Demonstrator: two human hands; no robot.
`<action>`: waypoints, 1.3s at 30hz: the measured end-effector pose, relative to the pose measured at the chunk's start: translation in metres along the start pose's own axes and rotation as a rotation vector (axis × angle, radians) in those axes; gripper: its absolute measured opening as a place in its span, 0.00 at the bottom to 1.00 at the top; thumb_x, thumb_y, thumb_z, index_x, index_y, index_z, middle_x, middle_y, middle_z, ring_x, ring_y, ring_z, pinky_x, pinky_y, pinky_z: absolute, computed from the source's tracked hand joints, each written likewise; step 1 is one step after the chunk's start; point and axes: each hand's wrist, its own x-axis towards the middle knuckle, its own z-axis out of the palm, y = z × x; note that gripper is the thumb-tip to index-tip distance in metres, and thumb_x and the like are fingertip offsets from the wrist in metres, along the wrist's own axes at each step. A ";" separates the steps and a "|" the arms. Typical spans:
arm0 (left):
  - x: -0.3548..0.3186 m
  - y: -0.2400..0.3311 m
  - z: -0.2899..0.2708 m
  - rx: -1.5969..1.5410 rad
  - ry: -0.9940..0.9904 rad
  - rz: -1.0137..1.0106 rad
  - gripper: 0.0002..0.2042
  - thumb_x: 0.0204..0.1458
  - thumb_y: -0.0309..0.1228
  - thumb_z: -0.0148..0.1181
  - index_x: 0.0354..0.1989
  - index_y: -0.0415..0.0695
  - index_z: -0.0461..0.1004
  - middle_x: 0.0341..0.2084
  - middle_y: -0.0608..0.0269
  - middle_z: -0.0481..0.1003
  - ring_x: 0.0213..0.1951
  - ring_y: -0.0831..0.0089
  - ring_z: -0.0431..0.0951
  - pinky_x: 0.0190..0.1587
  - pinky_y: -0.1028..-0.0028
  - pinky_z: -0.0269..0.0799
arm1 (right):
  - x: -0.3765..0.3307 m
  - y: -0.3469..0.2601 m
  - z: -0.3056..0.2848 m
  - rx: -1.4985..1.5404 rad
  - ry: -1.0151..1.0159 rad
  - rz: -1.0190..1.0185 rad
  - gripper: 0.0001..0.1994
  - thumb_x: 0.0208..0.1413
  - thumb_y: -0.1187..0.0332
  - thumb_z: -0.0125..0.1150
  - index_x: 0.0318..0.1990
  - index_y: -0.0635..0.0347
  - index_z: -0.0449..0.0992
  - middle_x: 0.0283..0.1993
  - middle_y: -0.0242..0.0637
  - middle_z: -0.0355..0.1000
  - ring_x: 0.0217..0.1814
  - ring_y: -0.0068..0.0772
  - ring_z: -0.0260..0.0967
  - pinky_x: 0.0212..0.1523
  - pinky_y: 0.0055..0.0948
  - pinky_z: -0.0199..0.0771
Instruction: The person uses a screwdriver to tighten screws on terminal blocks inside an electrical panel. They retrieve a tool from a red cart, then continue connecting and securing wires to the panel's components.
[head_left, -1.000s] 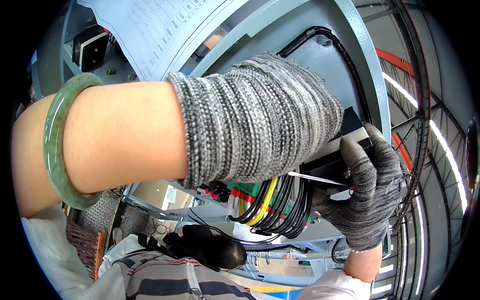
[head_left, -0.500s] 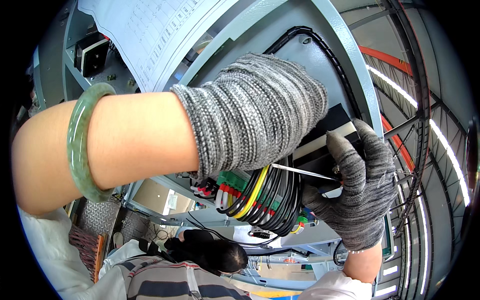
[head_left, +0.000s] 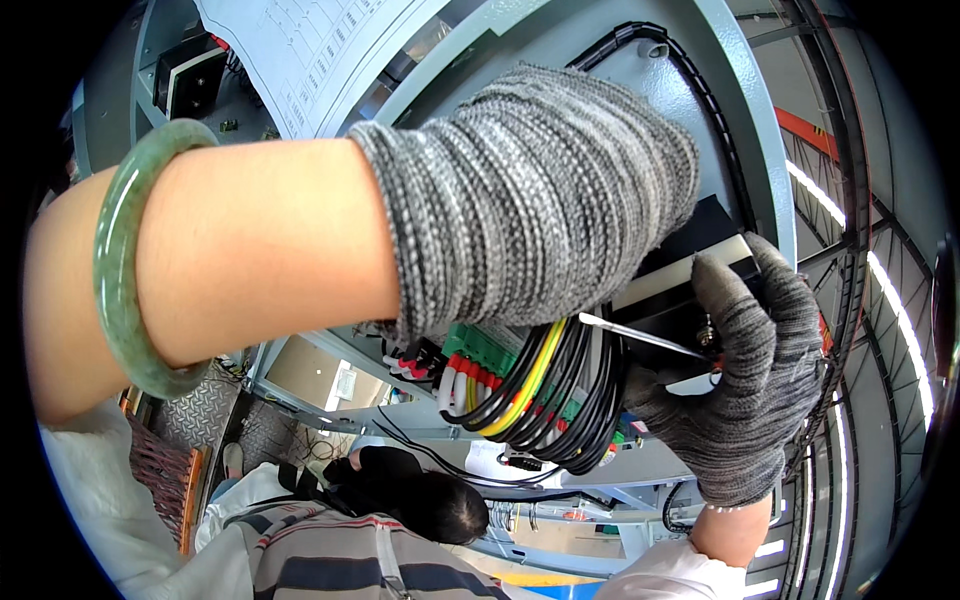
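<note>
My left hand [head_left: 560, 190], in a grey knitted glove, reaches across the front of a grey metal panel [head_left: 690, 150]. Its fingers are hidden behind the back of the glove. Below it, a thin metal rod [head_left: 640, 334] with a pale end slants toward a small metal terminal. My right hand [head_left: 740, 390], gloved too, curls around a black module [head_left: 700, 238] with a cream strip [head_left: 655, 285]. Its fingers lie over the upper edge and the thumb is lower down. Between the hands hangs a bundle of black wires [head_left: 590, 410] with a yellow one [head_left: 530, 385].
Green terminal blocks [head_left: 482, 350] with red and white wire sleeves adjoin the bundle. A printed sheet [head_left: 310, 60] hangs at the upper left, near another black module [head_left: 190, 85]. Spiral-wrapped cable [head_left: 690, 80] runs along the panel. Another person [head_left: 440, 505] is below.
The panel, module and wires sit further right and slightly higher in the picture. My left forearm appears larger and higher. Both hands keep about the same places at the module.
</note>
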 end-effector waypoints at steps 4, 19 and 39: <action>0.006 -0.003 -0.006 0.003 -0.099 -0.059 0.08 0.56 0.35 0.62 0.38 0.45 0.82 0.31 0.56 0.80 0.37 0.61 0.81 0.45 0.64 0.77 | 0.001 0.000 -0.001 -0.012 -0.002 -0.013 0.38 0.34 0.45 0.81 0.54 0.53 0.76 0.56 0.49 0.70 0.54 0.46 0.74 0.49 0.40 0.82; 0.016 -0.001 -0.013 0.025 -0.167 -0.064 0.08 0.51 0.32 0.64 0.36 0.41 0.81 0.28 0.53 0.80 0.33 0.60 0.82 0.38 0.64 0.79 | 0.003 0.007 0.006 0.007 0.004 -0.029 0.40 0.32 0.51 0.82 0.58 0.53 0.74 0.58 0.48 0.69 0.55 0.45 0.73 0.50 0.39 0.81; 0.020 0.003 -0.009 0.225 -0.435 -0.140 0.10 0.57 0.32 0.57 0.44 0.43 0.80 0.33 0.51 0.80 0.40 0.54 0.81 0.47 0.59 0.77 | 0.001 0.002 0.004 -0.042 -0.004 0.020 0.37 0.31 0.56 0.78 0.56 0.49 0.76 0.59 0.48 0.70 0.56 0.51 0.72 0.55 0.46 0.75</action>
